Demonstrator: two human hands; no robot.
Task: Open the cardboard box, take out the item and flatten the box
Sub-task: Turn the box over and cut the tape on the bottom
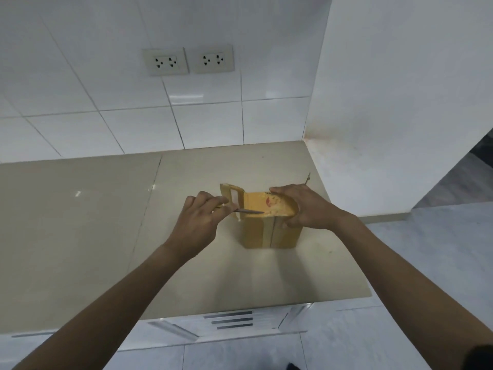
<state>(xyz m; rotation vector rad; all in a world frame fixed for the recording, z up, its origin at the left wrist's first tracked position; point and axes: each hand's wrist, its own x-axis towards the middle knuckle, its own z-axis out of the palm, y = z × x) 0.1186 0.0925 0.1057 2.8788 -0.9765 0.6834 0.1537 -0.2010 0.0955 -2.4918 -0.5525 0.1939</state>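
Observation:
A small brown cardboard box (261, 232) stands upright on the beige countertop (80, 236), near its right end. One top flap (232, 194) on the left side stands raised. My left hand (198, 221) is closed around a thin metal blade (249, 211), whose tip lies across the box's top edge. My right hand (306, 206) grips the box's upper right corner, thumb on the near face and fingers over the top. A red mark and a torn pale patch show on the top surface. Whatever is inside the box is hidden.
White tiled wall with two double sockets (188, 60) rises behind the counter. A white side wall (386, 129) closes the right end. A thin metal object (308, 178) lies just beyond my right hand. The counter's front edge and white cabinet (229, 320) sit below.

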